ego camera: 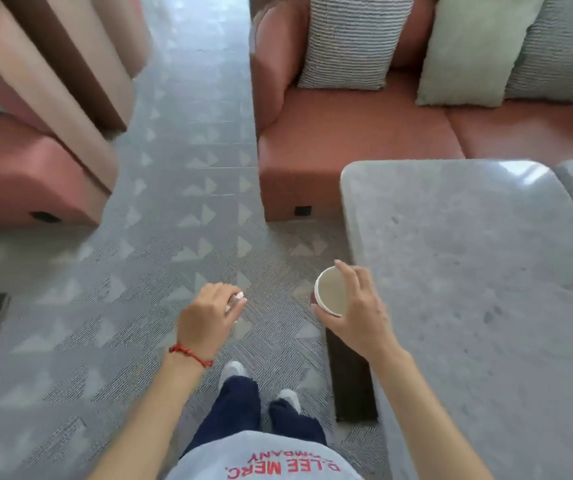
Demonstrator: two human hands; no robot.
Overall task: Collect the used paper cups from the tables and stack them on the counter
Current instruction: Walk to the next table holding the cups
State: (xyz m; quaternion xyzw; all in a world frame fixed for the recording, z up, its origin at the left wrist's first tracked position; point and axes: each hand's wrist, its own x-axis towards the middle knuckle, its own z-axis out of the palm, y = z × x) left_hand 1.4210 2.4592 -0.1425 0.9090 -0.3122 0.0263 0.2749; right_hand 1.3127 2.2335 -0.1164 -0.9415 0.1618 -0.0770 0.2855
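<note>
Nearest the camera, the person stands on a grey patterned carpet (112, 306), both forearms reaching forward. The right hand (358, 310) holds a paper cup (331, 292) by its side wall, the grip wrapped around it with the index finger over the far rim; the cup is tilted so its pale, seemingly empty inside faces up, and it hangs in the air just off the near-left corner of the grey stone-look table (486, 289), at about 1 o'clock from the feet. The left hand (209, 317), with a red cord bracelet (191, 355) at the wrist, is closed around something small and white, perhaps crumpled paper or a squashed cup; I cannot tell which. Judging by this, the collecting step is in hand: one cup is off the table and being carried. The visible tabletop carries no other cup, so the next move likely calls for walking on to another table or to the counter, which is not in view, keeping the cup level in case of dregs. Beyond the table, at 1 to 2 o'clock, stands a terracotta sofa (347, 140) with a striped cushion (351, 36) and a pale green one (472, 46); another pink seat (25, 168) lies at 10 o'clock, an aisle of carpet between them.
</note>
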